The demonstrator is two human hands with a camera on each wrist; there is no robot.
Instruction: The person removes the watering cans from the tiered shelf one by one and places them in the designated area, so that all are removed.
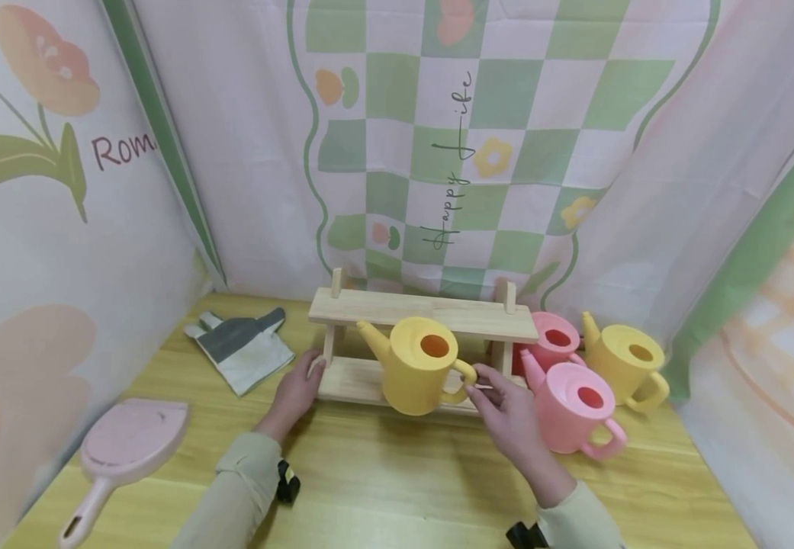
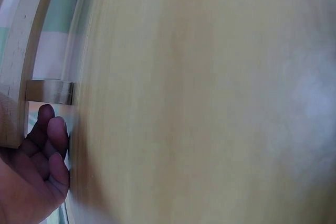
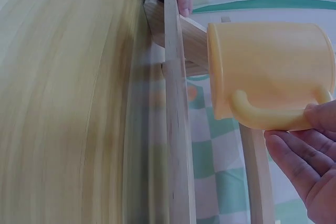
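My right hand (image 1: 509, 415) pinches the handle of a yellow watering can (image 1: 412, 375), its spout toward the left. In the right wrist view, a gap separates the can (image 3: 273, 61) from the lower board (image 3: 177, 119) of a two-tier wooden rack (image 1: 424, 309). At the rack's left end, my left hand (image 1: 298, 389) grips the lower board. The left wrist view has this hand's curled fingers (image 2: 58, 135) by the underside of that board. Two pink watering cans (image 1: 571, 415) (image 1: 553, 335) and another yellow watering can (image 1: 626, 362) stand right of the rack.
A grey and white work glove (image 1: 245, 347) lies at the table's back left. Nearer on that side is a pink dustpan (image 1: 136, 442). Printed curtains (image 1: 245, 152) hang behind and beside the wooden table (image 1: 383, 488).
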